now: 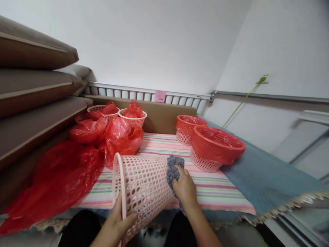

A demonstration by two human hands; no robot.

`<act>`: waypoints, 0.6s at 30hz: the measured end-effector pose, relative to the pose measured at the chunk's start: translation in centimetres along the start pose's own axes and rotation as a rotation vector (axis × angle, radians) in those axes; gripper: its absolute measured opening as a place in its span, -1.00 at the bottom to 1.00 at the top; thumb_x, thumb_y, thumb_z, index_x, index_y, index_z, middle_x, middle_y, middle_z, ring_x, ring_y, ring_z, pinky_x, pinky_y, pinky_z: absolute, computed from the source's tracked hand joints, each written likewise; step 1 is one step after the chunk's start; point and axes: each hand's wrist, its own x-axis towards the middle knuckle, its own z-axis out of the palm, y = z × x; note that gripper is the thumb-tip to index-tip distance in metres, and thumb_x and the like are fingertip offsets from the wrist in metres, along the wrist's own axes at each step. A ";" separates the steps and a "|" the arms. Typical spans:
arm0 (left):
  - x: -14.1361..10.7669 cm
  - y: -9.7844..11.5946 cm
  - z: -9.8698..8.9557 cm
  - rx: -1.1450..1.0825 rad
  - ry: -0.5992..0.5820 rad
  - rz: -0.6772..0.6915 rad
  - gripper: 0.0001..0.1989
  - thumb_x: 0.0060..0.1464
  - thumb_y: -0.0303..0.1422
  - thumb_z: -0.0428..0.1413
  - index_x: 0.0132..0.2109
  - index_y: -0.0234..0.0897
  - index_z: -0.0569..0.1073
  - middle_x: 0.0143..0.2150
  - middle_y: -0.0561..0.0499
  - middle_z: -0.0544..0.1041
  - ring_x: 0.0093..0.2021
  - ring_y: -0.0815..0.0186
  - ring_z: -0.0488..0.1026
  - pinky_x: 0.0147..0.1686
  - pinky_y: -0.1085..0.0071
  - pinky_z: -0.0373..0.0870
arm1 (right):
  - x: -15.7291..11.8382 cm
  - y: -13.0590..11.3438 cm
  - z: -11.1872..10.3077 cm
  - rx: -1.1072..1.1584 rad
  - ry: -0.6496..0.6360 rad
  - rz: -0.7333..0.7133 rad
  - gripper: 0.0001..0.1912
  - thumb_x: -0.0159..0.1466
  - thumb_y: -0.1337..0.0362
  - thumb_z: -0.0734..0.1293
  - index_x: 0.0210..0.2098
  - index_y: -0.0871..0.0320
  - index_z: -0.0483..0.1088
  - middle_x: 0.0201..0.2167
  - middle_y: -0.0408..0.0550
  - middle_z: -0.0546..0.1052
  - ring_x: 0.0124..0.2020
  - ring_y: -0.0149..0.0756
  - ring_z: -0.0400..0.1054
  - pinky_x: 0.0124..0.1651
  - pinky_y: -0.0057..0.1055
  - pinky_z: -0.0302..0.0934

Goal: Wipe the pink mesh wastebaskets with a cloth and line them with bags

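A pink perforated plastic basket (147, 185) lies tilted on its side in front of me, its open rim facing left. My left hand (119, 221) grips that rim at the lower left, thumb outside and the other fingers partly hidden. Against the basket's base, at its right end, my right hand (184, 187) presses a grey cloth (174, 168), fingers closed on it. Red plastic bags (120, 135) lie crumpled behind and left of the basket. To the right stand two pink baskets lined with red bags, a nearer one (217, 145) and a farther one (190, 127).
Two more baskets, one at left (96, 109) and one beside it (138, 121), stand at the back with red plastic. A striped cloth (161, 140) covers part of the blue surface (267, 171). Stacked cushions (36, 85) rise at left; a radiator (123, 92) lines the wall.
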 end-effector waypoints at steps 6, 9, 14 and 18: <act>0.4 1.8 1.1 -0.062 0.027 -0.087 -0.14 -0.05 -0.36 0.20 0.32 -0.19 -0.05 0.28 -0.16 0.27 0.28 0.03 0.15 0.28 0.08 0.01 | -0.2 1.4 0.2 0.090 0.000 0.103 -0.43 0.07 0.41 0.17 0.10 0.08 0.26 0.02 -0.01 0.38 -0.01 -0.18 0.32 -0.07 -0.39 0.19; 0.0 0.6 0.4 -0.045 0.022 -0.063 -0.13 -0.08 -0.35 0.21 0.32 -0.23 -0.03 0.25 -0.18 0.31 0.29 0.03 0.13 0.30 0.10 -0.03 | 0.5 2.2 0.1 0.090 -0.019 0.175 -0.43 0.11 0.37 0.17 0.14 0.14 0.23 0.04 0.06 0.39 0.02 -0.16 0.32 -0.04 -0.39 0.20; 0.5 -1.5 -1.1 -0.067 0.003 0.016 -0.21 -0.14 -0.35 0.25 0.26 -0.25 0.17 0.16 -0.20 0.41 0.28 -0.06 0.13 0.27 0.02 -0.03 | 0.2 0.2 0.1 0.022 -0.031 0.079 -0.44 0.12 0.39 0.17 0.14 0.23 0.25 0.03 0.14 0.40 0.06 -0.11 0.31 0.00 -0.33 0.22; 1.1 -1.9 -1.6 -0.118 -0.109 0.044 -0.18 -0.19 -0.37 0.27 0.25 -0.15 0.18 0.16 -0.14 0.41 0.26 -0.07 0.17 0.24 0.00 0.02 | -3.3 -4.6 1.2 0.068 -0.018 -0.233 -0.38 0.03 0.50 0.16 0.10 0.14 0.32 0.03 0.04 0.41 0.12 -0.15 0.25 0.11 -0.33 0.18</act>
